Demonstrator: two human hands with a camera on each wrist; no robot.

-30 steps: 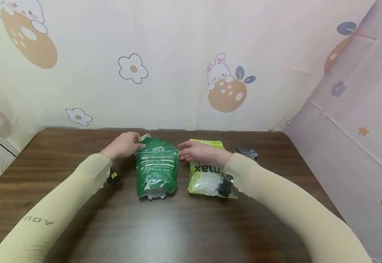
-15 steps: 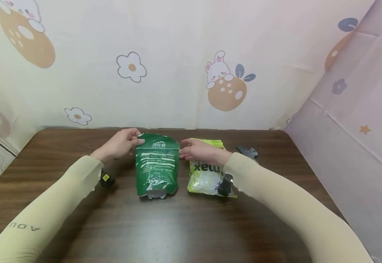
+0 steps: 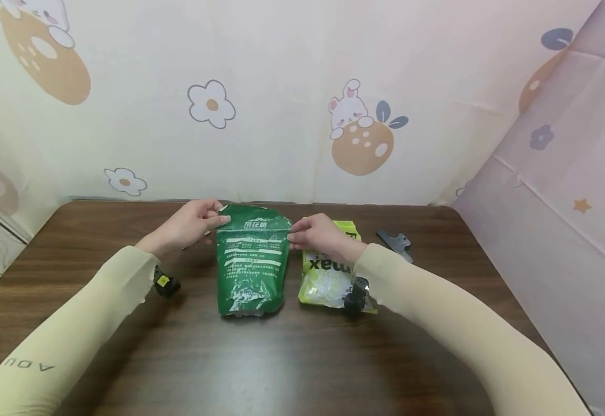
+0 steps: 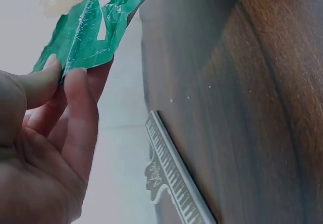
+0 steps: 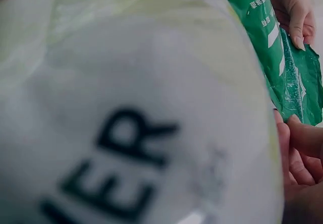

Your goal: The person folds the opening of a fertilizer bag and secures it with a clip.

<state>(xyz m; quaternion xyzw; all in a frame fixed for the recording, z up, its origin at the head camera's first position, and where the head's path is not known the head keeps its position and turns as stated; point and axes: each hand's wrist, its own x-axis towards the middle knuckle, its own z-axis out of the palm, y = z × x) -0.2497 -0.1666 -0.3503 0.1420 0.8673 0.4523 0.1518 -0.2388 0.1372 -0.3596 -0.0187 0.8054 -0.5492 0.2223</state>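
Note:
A green foil pouch (image 3: 250, 268) with white print lies in the middle of the table, its upper end raised. My left hand (image 3: 188, 224) pinches its upper left edge between thumb and fingers. On the opposite edge, my right hand (image 3: 320, 236) pinches the pouch near the seal line; the right wrist view shows the thumb and fingertips on the green film (image 5: 298, 95). Beneath the right hand and wrist is a yellow-green and white bag (image 3: 323, 283), partly covered; it fills much of the right wrist view, blurred.
A grey clip (image 3: 397, 244) lies right of the yellow-green bag. In the left wrist view, a toothed grey clip (image 4: 174, 171) lies near the table edge, with several tiny crumbs (image 4: 188, 97) nearby. A patterned curtain (image 3: 271, 115) hangs behind the table (image 3: 260, 364).
My right fingers have closed onto the pouch's right edge. The left hand has shifted slightly up and left, and the pouch's upper end is pulled flatter and wider.

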